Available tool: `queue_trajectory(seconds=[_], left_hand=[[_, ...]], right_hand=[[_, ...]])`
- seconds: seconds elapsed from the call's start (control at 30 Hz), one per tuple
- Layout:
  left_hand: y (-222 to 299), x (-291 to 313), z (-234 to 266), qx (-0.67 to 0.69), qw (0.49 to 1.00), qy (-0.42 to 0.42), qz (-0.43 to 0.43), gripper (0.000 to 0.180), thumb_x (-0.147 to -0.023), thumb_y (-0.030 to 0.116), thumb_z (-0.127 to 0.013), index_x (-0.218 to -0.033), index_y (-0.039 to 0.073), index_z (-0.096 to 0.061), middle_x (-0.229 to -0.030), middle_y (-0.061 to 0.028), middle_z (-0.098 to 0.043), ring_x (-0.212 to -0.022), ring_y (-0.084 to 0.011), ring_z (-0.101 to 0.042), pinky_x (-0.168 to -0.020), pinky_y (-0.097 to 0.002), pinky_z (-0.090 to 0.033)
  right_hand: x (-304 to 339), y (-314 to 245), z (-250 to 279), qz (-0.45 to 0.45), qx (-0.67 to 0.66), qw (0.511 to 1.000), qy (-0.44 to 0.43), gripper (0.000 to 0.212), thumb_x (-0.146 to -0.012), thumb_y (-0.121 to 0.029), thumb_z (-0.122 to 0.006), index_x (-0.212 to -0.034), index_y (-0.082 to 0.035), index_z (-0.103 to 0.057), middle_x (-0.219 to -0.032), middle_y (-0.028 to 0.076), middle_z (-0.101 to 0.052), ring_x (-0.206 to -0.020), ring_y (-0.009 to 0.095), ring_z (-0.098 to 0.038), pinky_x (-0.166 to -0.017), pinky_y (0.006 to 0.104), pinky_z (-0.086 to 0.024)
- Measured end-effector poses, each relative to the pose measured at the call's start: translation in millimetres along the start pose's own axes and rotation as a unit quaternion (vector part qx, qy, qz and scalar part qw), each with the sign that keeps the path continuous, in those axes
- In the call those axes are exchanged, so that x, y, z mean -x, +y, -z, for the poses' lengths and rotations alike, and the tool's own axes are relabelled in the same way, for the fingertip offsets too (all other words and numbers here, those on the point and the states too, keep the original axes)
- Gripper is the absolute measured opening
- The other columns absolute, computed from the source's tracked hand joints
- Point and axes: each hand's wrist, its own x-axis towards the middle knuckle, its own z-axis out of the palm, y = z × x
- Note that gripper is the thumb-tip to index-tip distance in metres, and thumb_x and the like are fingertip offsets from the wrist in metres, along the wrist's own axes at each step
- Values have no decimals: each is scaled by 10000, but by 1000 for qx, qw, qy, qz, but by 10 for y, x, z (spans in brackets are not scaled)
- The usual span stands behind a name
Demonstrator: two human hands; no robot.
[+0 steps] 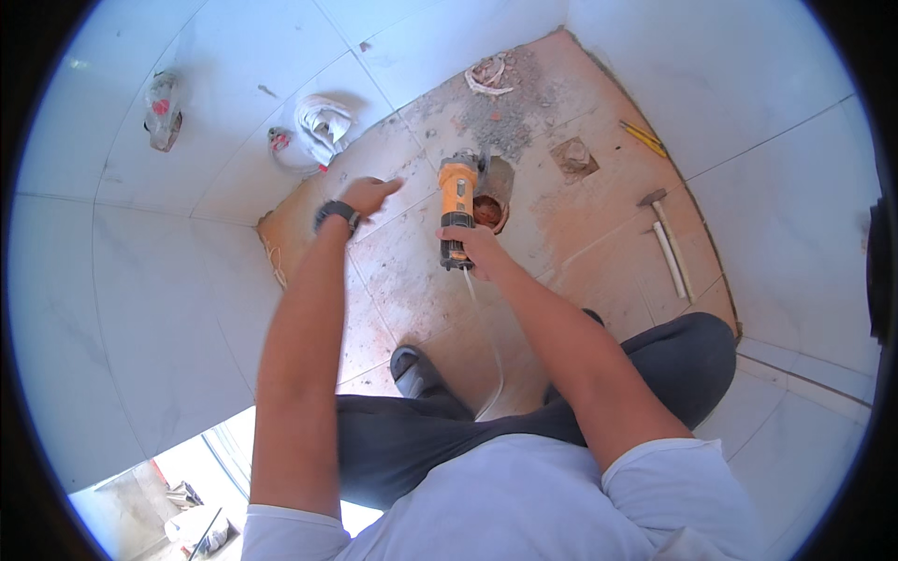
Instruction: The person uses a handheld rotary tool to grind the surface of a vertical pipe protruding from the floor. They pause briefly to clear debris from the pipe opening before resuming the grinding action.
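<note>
My right hand (475, 245) is wrapped round the rear of an orange and black angle grinder (457, 192), whose head points away from me. A pale cord (488, 327) runs from its back end toward my lap. Just right of the grinder, a hole (502, 178) is cut in the tiled floor, with a reddish round opening (487, 211) inside; the grinder partly covers the hole's left side. My left hand (368, 196), wearing a dark wristwatch (338, 216), is held to the left of the grinder, apart from it. It holds nothing that I can see, and its fingers reach rightward.
Grey rubble (510, 122) and a whitish curved piece (490, 75) lie beyond the hole. A square cutout (573, 161) is to its right. Along the right wall lie a hammer (684, 245), a white tube (669, 260) and a yellow tool (644, 138). At left are a white coil (323, 126) and clear bottle (164, 112).
</note>
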Motion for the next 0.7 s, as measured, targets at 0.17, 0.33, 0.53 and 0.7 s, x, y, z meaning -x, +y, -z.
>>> queue_trajectory(seconds=[0.17, 0.33, 0.53, 0.7], left_hand=[[296, 132, -1090, 295, 941, -154, 60, 1260, -798, 856, -700, -1582, -67, -354, -1554, -294, -483, -1454, -417, -451, -1200, -619, -342], [209, 157, -1533, 510, 829, -228, -22, 774, -948, 590, -726, -1394, -12, -531, -1277, -207, -678, -1145, -349, -675, -1064, -518, -521], [198, -36, -1580, 592, 791, -149, -43, 341, -899, 200, -741, -1145, 17, -593, -998, -136, -713, -899, -280, -721, -836, -429, -619], [246, -108, -1317, 560, 828, -28, -16, 266, -845, 148, -719, -1060, 25, -623, -916, -127, -698, -788, -254, -695, -773, -401, -611]], right_hand=[[80, -34, 221, -5, -71, 996, -46, 361, -817, -151, -858, -1081, -14, -654, -860, 54, -691, -667, 178, -685, -594, 350, -574], [201, -222, 387, -86, 15, 988, -125, 368, -823, -185, -846, -1100, -52, -644, -876, 56, -685, -682, 172, -683, -613, 354, -587], [75, -403, 396, -156, 169, 961, -155, 334, -814, -208, -854, -1046, -73, -655, -847, 58, -681, -693, 169, -679, -597, 334, -575], [-124, -265, 197, -107, 257, 954, -113, 294, -737, -223, -898, -849, -42, -694, -744, 71, -655, -578, 182, -639, -519, 334, -545]])
